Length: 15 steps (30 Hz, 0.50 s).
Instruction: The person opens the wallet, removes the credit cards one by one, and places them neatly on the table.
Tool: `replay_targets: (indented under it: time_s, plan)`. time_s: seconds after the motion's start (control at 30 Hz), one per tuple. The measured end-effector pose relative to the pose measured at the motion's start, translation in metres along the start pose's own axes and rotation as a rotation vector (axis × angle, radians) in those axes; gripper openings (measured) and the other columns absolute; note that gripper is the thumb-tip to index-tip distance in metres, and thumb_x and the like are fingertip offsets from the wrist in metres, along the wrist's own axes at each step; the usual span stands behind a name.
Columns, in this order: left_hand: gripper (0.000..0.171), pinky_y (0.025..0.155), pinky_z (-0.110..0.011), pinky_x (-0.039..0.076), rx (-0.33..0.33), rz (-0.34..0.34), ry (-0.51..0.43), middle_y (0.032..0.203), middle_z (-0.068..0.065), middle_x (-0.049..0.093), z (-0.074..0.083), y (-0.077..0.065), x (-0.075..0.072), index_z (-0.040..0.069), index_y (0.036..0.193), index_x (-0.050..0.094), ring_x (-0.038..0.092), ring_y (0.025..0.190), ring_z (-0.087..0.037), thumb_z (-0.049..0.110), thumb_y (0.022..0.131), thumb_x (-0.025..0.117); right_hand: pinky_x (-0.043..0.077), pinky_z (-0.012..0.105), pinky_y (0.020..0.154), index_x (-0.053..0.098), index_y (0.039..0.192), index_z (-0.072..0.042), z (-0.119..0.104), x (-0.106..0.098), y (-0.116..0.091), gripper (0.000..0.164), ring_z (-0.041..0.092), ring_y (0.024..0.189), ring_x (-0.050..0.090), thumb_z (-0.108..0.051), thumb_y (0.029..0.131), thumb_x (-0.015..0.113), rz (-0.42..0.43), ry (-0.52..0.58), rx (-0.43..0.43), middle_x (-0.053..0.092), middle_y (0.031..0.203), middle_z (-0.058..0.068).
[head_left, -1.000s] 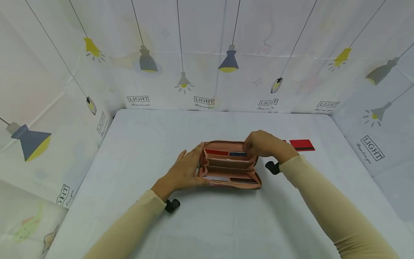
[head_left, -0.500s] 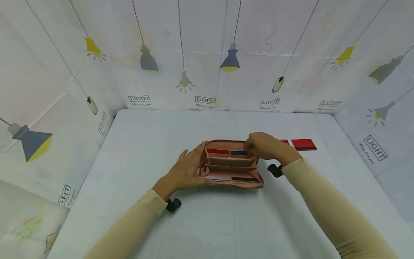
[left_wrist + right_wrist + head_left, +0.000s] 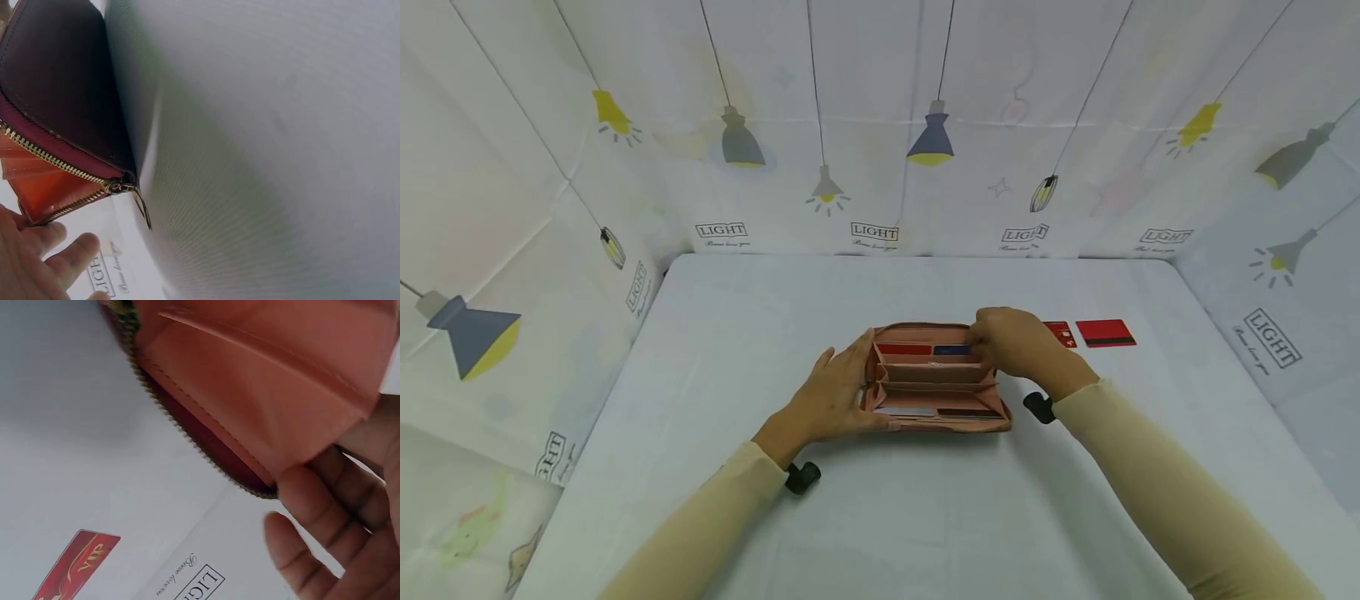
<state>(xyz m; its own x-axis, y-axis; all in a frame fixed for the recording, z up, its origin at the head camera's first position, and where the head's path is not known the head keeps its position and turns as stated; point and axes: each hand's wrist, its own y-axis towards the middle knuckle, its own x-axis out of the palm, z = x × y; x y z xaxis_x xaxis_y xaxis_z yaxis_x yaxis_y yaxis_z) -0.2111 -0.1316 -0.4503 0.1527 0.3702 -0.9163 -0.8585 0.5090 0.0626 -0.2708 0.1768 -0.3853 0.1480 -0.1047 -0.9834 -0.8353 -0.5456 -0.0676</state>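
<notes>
An unzipped long pink wallet (image 3: 936, 377) lies spread on the white table, its folds facing up. A red card (image 3: 904, 349) and a blue card (image 3: 952, 350) sit side by side in its far slots. In the near slots are a white card (image 3: 906, 412) and a dark card (image 3: 972, 414). My left hand (image 3: 831, 393) holds the wallet's left end, thumb at the near edge and fingers at the far edge. My right hand (image 3: 1018, 340) grips the far right corner, fingers (image 3: 312, 500) at the lining's edge; its fingertips are partly hidden.
Two red cards lie on the table (image 3: 760, 308) right of the wallet: a patterned one (image 3: 1061, 334) partly behind the right hand, and a striped one (image 3: 1106, 332) farther right. A lamp-printed cloth (image 3: 872, 125) hangs behind the table.
My right hand has shifted slightly right and down at the wallet's corner, and more of the patterned red card shows behind it. The left hand keeps its hold.
</notes>
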Motion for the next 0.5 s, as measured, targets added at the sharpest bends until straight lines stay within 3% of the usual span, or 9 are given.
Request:
replay_targets:
  time_s: [0.17, 0.5]
  plan:
    - [0.140, 0.125, -0.060, 0.019, -0.005, 0.006, -0.007, 0.170, -0.013, 0.029, 0.000, -0.001, -0.001, 0.010, 0.168, -0.002, 0.031, 0.156, -0.026, 0.077, 0.075, 0.078, 0.053, 0.031, 0.062, 0.079, 0.090, -0.011, -0.004, 0.005, -0.007, 0.002, 0.015, 0.067, 0.055, -0.010, 0.091, 0.081, 0.128, -0.078, -0.033, 0.062, 0.077, -0.002]
    - [0.140, 0.126, -0.059, 0.018, -0.007, -0.005, -0.002, 0.170, -0.012, 0.028, 0.002, -0.001, -0.001, 0.010, 0.168, -0.002, 0.030, 0.156, -0.026, 0.076, 0.075, 0.078, 0.057, 0.035, 0.070, 0.081, 0.099, -0.009, -0.002, 0.009, -0.012, 0.011, 0.017, 0.076, 0.060, -0.011, 0.088, 0.084, 0.139, 0.049, 0.005, 0.068, 0.086, 0.000]
